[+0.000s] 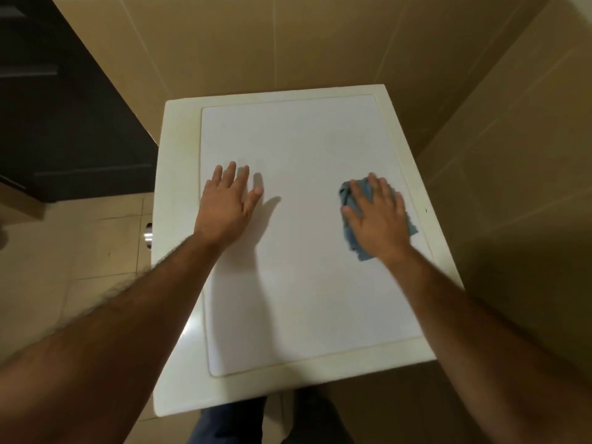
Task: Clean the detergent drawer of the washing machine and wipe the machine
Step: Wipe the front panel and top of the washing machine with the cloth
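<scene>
Head view looks down on one white, square washing machine top (288, 149) standing in a corner of beige tiled walls (320, 36), and no brand or writing can be read on it. One crumpled blue-grey cloth (350, 200) lies on the right part of the top, pressed flat under the right hand (376, 216) with fingers spread. Left hand (224, 203) rests flat on the left part, fingers straight, holding nothing.

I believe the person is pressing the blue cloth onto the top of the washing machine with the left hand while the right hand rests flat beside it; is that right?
Not quite: the hands are swapped. The head view shows the right hand pressing the blue cloth onto the washing machine top, while the left hand rests flat beside it.
</scene>
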